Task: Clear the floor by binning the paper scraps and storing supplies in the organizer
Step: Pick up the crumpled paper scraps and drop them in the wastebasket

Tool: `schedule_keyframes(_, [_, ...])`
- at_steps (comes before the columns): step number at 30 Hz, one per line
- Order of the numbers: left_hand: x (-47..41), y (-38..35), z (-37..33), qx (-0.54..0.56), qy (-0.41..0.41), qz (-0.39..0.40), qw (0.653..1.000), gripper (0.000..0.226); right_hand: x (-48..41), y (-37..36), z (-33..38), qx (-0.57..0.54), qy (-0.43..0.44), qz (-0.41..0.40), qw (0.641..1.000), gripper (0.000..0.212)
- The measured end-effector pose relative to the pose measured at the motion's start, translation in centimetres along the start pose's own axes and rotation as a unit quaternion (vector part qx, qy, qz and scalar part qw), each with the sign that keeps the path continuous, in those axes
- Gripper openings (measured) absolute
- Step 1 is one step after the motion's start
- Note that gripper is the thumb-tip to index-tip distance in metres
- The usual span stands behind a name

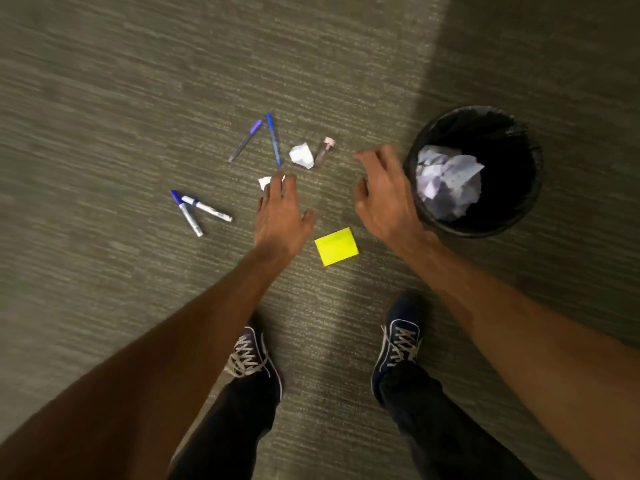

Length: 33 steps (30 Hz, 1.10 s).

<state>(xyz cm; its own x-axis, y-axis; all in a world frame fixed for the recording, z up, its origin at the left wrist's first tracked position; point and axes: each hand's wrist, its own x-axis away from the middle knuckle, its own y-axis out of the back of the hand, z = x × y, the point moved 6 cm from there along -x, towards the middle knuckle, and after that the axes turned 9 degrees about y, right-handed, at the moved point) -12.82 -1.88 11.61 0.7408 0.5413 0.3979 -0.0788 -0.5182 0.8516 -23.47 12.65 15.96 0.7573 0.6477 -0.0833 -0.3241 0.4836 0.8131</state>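
My left hand (pixel 280 213) reaches down over a small crumpled paper scrap (pixel 265 182), its fingertips on or just above it. A second crumpled scrap (pixel 302 155) lies farther out, beside a small glue stick with a pink cap (pixel 325 151). My right hand (pixel 384 188) hovers open, fingers spread, beside the black bin (pixel 530 188), which holds crumpled paper (pixel 446 183). Two blue pens (pixel 273 138) (pixel 245 140) and two white markers with blue caps (pixel 206 208) (pixel 187 213) lie on the carpet. A yellow sticky-note pad (pixel 336 246) lies between my hands.
Grey-green carpet (pixel 104 98) covers the floor. My two feet in dark laced shoes (pixel 252 358) (pixel 398 344) stand below the items. A dark shadow falls over the upper right around the bin. No organizer is in view.
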Motion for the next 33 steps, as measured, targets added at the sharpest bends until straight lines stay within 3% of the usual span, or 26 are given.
schedule_keyframes(6, [-3.8,-3.5,7.4,-0.036,0.006,0.033,0.999,0.075,-2.7,-10.8,-1.1,-0.001,0.038,0.116,0.992,0.044])
schedule_keyframes(11, [-8.3,-7.7,10.8,-0.048,-0.010,0.074,0.996,0.081,-5.0,-19.1,-4.5,0.130,0.080,0.224,0.963,0.045])
schedule_keyframes(18, [-13.7,-11.8,12.2,-0.105,-0.035,0.048,0.993,0.056,-9.1,-26.0,-8.4,0.250,0.117,0.250,0.928,0.074])
schedule_keyframes(22, [-13.8,-12.7,11.8,-0.166,-0.058,0.038,0.984,0.047,-9.3,-26.7,-8.6,0.320,0.141,0.237,0.906,0.054])
schedule_keyframes(26, [-13.4,-13.2,12.0,-0.152,-0.045,0.037,0.987,0.047,-8.9,-26.7,-7.6,0.339,0.168,0.222,0.899,0.026])
schedule_keyframes(33, [-11.6,-9.9,10.4,-0.067,-0.023,-0.023,0.997,0.032,-8.3,-23.8,-5.3,0.265,0.183,0.172,0.931,0.022])
